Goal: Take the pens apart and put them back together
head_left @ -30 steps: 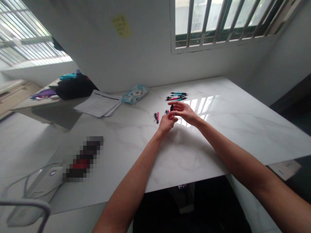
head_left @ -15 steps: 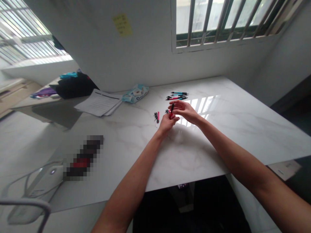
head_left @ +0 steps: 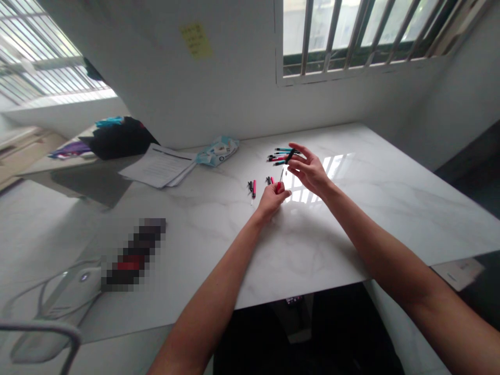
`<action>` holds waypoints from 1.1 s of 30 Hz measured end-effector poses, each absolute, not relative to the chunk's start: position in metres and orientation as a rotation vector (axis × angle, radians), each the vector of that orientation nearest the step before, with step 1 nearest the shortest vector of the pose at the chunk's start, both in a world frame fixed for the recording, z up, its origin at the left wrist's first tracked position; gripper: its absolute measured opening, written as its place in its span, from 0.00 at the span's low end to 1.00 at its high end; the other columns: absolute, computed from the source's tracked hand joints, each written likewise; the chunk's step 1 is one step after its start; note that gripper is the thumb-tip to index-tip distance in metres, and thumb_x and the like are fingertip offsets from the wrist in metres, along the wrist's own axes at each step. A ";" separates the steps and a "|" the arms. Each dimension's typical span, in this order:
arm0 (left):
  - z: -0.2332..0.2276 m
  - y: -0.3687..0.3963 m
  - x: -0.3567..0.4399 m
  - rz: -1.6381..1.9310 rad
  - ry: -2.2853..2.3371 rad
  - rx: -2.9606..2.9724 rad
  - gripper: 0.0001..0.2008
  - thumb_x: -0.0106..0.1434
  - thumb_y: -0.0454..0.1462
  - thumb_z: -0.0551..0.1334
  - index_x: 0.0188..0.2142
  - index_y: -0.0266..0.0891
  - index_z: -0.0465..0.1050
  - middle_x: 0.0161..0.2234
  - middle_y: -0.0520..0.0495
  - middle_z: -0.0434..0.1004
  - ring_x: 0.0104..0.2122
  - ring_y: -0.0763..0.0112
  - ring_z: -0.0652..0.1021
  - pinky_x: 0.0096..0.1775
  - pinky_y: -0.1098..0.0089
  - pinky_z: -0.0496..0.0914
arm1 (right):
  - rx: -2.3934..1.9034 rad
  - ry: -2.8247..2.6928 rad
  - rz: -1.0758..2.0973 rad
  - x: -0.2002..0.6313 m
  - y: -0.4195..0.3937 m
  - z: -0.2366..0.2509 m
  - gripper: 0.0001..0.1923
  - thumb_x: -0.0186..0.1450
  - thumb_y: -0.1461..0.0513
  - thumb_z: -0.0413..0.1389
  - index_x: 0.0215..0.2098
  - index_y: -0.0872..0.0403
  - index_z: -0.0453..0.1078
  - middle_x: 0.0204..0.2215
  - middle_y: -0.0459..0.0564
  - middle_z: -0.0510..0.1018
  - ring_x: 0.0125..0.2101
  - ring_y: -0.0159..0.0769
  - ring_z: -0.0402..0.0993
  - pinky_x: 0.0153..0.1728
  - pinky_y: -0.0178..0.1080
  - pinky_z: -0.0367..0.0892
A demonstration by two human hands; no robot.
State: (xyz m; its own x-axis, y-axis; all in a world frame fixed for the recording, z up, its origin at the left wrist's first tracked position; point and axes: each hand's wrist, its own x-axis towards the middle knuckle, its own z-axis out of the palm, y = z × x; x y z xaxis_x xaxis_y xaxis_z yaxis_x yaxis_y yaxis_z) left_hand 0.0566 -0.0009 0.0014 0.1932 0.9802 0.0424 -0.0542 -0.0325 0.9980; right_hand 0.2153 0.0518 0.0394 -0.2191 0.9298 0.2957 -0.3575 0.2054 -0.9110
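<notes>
My left hand (head_left: 272, 200) is closed around a red pen barrel (head_left: 278, 185), from whose top a thin refill (head_left: 282, 174) sticks up. Above it, my right hand (head_left: 308, 167) pinches a black pen part (head_left: 290, 155) between thumb and fingers, apart from the barrel. To the left of my hands lie a red pen barrel with a black end (head_left: 254, 188) and small black pen parts (head_left: 250, 185). More red and black pen pieces (head_left: 269, 180) lie just behind my left hand. Several blue, red and black pens (head_left: 275, 157) lie in a group behind my right hand, which partly hides them.
A blue and white packet (head_left: 219, 151) and printed sheets (head_left: 158, 165) lie at the wall side of the marble-patterned table (head_left: 410, 208). On the left are a black bag (head_left: 123, 138), a pixelated dark object (head_left: 135, 255) and a pale device with cables (head_left: 74, 291).
My right hand has moved up and right, drawing the black part off the red barrel. A thin refill now shows above the barrel. My left hand has stayed nearly in place.
</notes>
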 end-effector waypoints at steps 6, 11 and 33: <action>0.001 -0.002 0.058 1.091 0.990 1.279 0.25 0.51 0.42 0.73 0.23 0.42 0.52 0.21 0.60 0.52 0.22 0.79 0.57 0.27 0.72 0.53 | -0.822 -1.245 1.059 0.239 0.074 0.025 0.28 0.64 0.50 0.64 0.61 0.43 0.70 0.41 0.47 0.84 0.42 0.39 0.81 0.46 0.44 0.75; 0.004 -0.002 0.058 1.143 0.985 1.189 0.28 0.50 0.42 0.75 0.24 0.42 0.52 0.20 0.60 0.52 0.21 0.80 0.57 0.26 0.73 0.53 | -1.349 -1.606 0.566 0.256 0.080 0.001 0.20 0.62 0.59 0.64 0.52 0.53 0.78 0.32 0.48 0.85 0.32 0.38 0.80 0.44 0.43 0.75; 0.002 0.001 0.049 1.204 1.013 1.131 0.24 0.51 0.39 0.71 0.24 0.42 0.52 0.20 0.61 0.52 0.20 0.81 0.57 0.25 0.74 0.52 | -1.383 -2.187 0.152 0.213 0.088 -0.026 0.44 0.66 0.59 0.59 0.77 0.48 0.48 0.59 0.55 0.78 0.60 0.59 0.63 0.58 0.57 0.63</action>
